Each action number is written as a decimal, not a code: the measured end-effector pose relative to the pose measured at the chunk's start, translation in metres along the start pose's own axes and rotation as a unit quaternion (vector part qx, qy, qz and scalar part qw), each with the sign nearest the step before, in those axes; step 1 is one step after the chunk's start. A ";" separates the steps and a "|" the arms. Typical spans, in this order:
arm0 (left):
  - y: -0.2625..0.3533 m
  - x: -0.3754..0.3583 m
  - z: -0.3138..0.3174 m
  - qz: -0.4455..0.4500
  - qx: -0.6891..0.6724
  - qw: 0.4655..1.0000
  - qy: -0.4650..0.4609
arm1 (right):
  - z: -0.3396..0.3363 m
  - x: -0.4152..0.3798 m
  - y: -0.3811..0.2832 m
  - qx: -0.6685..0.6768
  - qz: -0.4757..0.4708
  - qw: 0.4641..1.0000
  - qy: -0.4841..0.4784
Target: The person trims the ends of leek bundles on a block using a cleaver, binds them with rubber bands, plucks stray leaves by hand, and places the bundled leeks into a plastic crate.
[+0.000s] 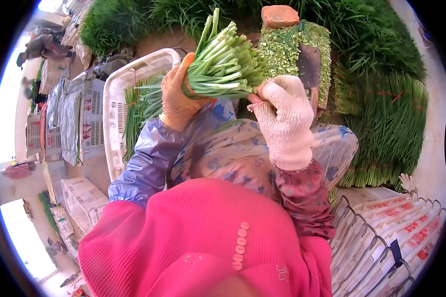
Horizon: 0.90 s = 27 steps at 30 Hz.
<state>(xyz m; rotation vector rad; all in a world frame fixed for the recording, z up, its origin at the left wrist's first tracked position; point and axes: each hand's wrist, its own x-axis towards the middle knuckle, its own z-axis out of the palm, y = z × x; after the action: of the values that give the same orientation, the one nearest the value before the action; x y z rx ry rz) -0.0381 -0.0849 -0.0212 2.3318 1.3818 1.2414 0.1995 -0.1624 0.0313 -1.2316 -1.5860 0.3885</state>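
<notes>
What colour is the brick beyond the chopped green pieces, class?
The brick is orange-red, seen best in the head view.

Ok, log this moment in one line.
left hand: holding green bunch | right hand: fingertips at bunch's edge | cleaver: lying on chopped bits

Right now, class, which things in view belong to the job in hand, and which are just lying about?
Likely in the job:
- bunch of green stalks, in the left hand
- cleaver among pale trimmings
- white basket holding greens
- heaped bundles

Seemingly just lying about:
- brick
- grey sheeting
- pink cloth
</notes>
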 end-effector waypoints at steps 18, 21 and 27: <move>0.002 0.005 0.005 -0.033 0.023 0.999 -0.012 | 0.016 0.000 0.002 -0.001 0.117 0.993 0.019; 0.003 0.006 0.007 -0.003 0.034 0.999 0.014 | 0.018 0.003 0.012 -0.072 -0.009 0.997 0.025; 0.003 0.006 0.009 0.007 0.062 0.998 0.018 | 0.028 -0.003 0.013 -0.077 -0.203 0.975 -0.045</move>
<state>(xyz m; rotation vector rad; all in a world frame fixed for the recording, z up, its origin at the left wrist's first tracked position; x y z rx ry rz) -0.0282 -0.0796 -0.0220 2.4153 1.4961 1.2409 0.1821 -0.1504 0.0087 -0.9789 -1.9242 0.0611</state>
